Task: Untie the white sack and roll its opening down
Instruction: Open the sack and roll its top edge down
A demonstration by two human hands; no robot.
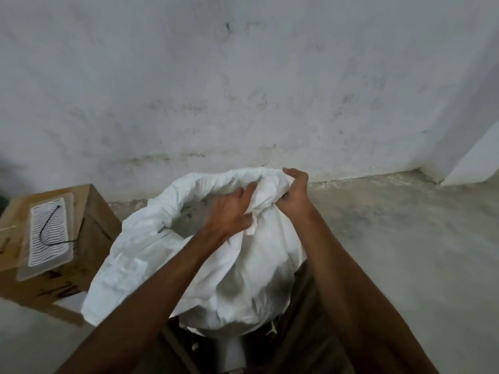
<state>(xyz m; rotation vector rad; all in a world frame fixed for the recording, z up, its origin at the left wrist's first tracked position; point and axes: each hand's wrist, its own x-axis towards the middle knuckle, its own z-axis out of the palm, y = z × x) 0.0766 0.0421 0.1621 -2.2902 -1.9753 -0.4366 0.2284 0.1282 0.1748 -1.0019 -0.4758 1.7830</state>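
Observation:
The white sack stands on the floor in front of me, its mouth open and its rim folded outward in a thick roll on the left and far side. Grey contents show inside the opening. My left hand grips the sack's rim at the right side of the mouth, fingers bunched in the fabric. My right hand pinches the same stretch of rim from the outside, thumb on top. Both forearms reach in from the bottom of the view.
A brown cardboard box stands left of the sack, with a clear plastic sleeve and a black tie lying on top. A stained white wall rises just behind. Bare concrete floor stretches to the right.

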